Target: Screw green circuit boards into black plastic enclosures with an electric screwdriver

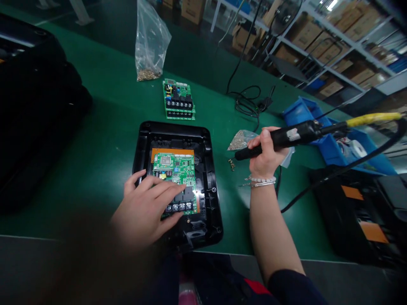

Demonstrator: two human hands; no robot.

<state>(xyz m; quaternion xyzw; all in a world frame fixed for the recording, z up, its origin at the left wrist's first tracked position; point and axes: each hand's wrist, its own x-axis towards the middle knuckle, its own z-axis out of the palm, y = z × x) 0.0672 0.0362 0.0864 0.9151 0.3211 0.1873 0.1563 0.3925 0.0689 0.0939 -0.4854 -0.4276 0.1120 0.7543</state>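
My left hand (148,207) lies flat with its fingers spread on a green circuit board (174,169), which sits inside an open black plastic housing (173,130). My right hand (267,150) grips a black electric screwdriver (295,133) with a yellow-wrapped rear section, its tip pointing down and left. A few loose brass screws (232,164) lie on the green mat just beyond the tip, not touching it. Beyond the housing stands a stack of circuit boards with black terminal blocks (178,99).
A clear plastic bag of screws (151,42) and a flatter bag (241,140) lie on the green mat (89,169). Blue bins (330,148) stand to the right, a black box (359,212) at front right, a large black case (32,106) at left. Black cables cross the bench.
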